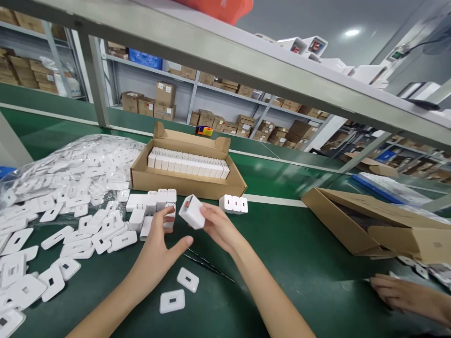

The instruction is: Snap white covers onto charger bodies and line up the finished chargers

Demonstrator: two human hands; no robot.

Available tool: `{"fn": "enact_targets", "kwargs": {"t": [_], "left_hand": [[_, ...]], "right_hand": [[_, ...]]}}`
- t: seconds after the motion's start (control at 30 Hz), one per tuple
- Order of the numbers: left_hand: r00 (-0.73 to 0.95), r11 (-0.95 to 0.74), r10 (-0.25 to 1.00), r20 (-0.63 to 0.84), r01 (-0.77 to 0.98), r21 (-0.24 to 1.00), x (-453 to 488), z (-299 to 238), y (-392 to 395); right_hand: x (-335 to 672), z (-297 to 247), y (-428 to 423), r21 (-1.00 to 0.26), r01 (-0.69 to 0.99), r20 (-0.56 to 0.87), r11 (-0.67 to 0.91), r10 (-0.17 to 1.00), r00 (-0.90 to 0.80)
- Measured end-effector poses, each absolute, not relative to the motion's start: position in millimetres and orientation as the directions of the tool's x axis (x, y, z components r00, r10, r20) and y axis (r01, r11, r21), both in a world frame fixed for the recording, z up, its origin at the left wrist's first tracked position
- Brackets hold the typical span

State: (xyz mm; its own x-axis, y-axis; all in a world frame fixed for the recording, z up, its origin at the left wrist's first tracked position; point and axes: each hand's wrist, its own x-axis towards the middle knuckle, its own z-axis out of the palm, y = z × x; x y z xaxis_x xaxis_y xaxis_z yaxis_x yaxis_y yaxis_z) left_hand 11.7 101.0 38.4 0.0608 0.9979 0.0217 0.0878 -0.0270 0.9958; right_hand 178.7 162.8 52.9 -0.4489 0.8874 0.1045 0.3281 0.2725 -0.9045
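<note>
A white charger housing (192, 212) with an uncovered end, showing something red inside, is pinched in my right hand (218, 225). My left hand (160, 241) is open, thumb and fingers apart, just left of that housing and beside a cluster of white charger housings (137, 218). Two loose white cover plates, each with a rectangular slot, lie below: one plate (188, 280) near the tweezers, another plate (172, 301) nearer me. Black tweezers (209, 266) rest on the green table between my arms. Three chargers with slotted covers (233, 204) stand together behind my right hand.
A cardboard box (190, 186) holding rows of white chargers stands behind my hands. Many slotted cover plates (88, 230) spill from a clear bag (88, 155) at left. An open carton (366, 220) and another person's hand (398, 291) are at right. A shelf beam (246, 61) crosses overhead.
</note>
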Motion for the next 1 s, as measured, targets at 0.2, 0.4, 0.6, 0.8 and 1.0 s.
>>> {"fn": "enact_targets", "kwargs": {"t": [0.2,0.4,0.6,0.8,1.0], "left_hand": [[0.232,-0.203,0.948,0.217,-0.081,0.976,15,49,86],[0.113,-0.386,0.921,0.372,0.149,0.910,10,46,89],[0.288,-0.262,0.935,0.208,0.164,0.951,10,46,82],[0.545,-0.218,0.836,0.063,0.224,0.950,10,51,84],[0.605,-0.131,0.796,0.004,0.167,0.977,18,46,79]], "right_hand": [[167,57,97,-0.963,0.243,-0.006,0.118,0.889,-0.458],[174,25,57,-0.534,0.780,0.104,0.328,0.940,-0.324],[186,10,38,-0.473,0.827,0.057,0.304,0.947,-0.315],[209,23,43,-0.732,0.662,0.130,0.161,0.987,-0.096],[218,51,50,-0.951,0.304,0.163,0.063,0.934,0.317]]}}
